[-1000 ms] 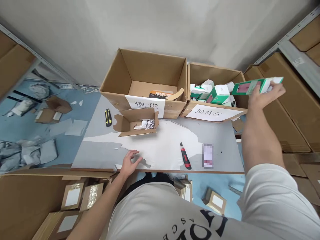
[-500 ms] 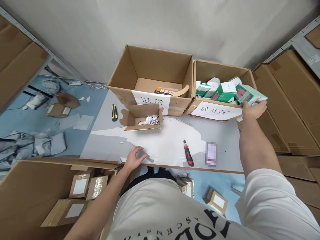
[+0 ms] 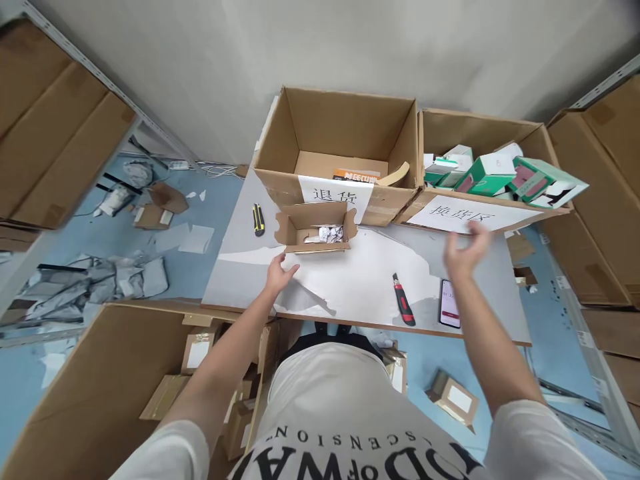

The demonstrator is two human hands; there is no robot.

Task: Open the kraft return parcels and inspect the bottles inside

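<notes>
My left hand (image 3: 280, 275) is by the near left corner of a small open cardboard box (image 3: 315, 217), fingers apart; whether it touches the box I cannot tell. Crumpled paper (image 3: 331, 234) lies inside that box. Above the table's right part, my right hand (image 3: 467, 252) is raised with nothing in it, slightly blurred, fingers apart. Just beyond it stands a large carton (image 3: 533, 133) filled with green and white boxes (image 3: 493, 175); one green and pink box (image 3: 543, 181) juts over its right front edge. A smartphone (image 3: 450, 303) lies below my right hand.
A red and black utility knife (image 3: 404, 300) lies near the table's front edge, and a yellow and black one (image 3: 259, 220) at the left. Another large carton (image 3: 345, 127) holds an orange packet (image 3: 356, 175). A deep carton (image 3: 125, 373) with taped parcels stands front left.
My right hand has let go of the green and pink box and drawn back left over the table. My left hand has moved forward to the small cardboard box. The view has shifted.
</notes>
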